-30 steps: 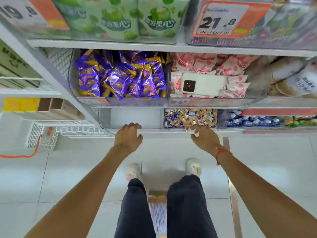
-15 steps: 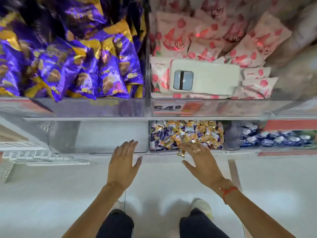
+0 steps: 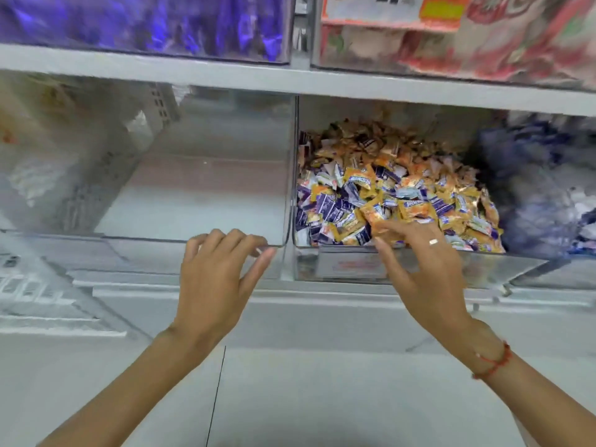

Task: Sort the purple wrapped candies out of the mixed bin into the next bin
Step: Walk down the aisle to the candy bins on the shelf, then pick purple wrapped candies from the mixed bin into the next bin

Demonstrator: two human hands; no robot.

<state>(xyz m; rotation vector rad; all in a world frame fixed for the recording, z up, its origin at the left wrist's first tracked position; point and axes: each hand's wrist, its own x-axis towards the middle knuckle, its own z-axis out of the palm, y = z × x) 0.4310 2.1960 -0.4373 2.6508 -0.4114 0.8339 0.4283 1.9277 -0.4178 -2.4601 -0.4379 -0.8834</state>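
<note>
Down at 6 o'clock two bare arms reach up from the pale floor (image 3: pixel 322 398). The right wrist wears a red string bracelet (image 3: pixel 493 362).

The left hand (image 3: pixel 216 279) is at about 9 o'clock from the right one. Its fingers are bent a little and their tips rest on the front edge of the clear bin (image 3: pixel 200 201). It holds nothing. I see no candies in that bin.

The right hand (image 3: pixel 425 269) reaches over the front wall of the mixed bin (image 3: pixel 338 266), just beside the clear one. Its fingers are spread and slightly bent, and the tips touch the pile. An orange candy lies right at the fingertips, but I cannot tell if it is pinched.

The purple wrapped candies (image 3: pixel 329 208) lie mostly at the front left of the pile, at about 10 o'clock from the right hand, mixed in with orange candies (image 3: pixel 412 208). I think they are small and light. The wrappers look shiny and crinkly, so they may slip. Pinching one by its twisted end or across its middle should work. Digging may push the other candies over the edge.

Farther off, at 12 o'clock, a grey shelf (image 3: pixel 290 79) holds blurry purple packs (image 3: pixel 145 24) and pink packs (image 3: pixel 467 43).
</note>
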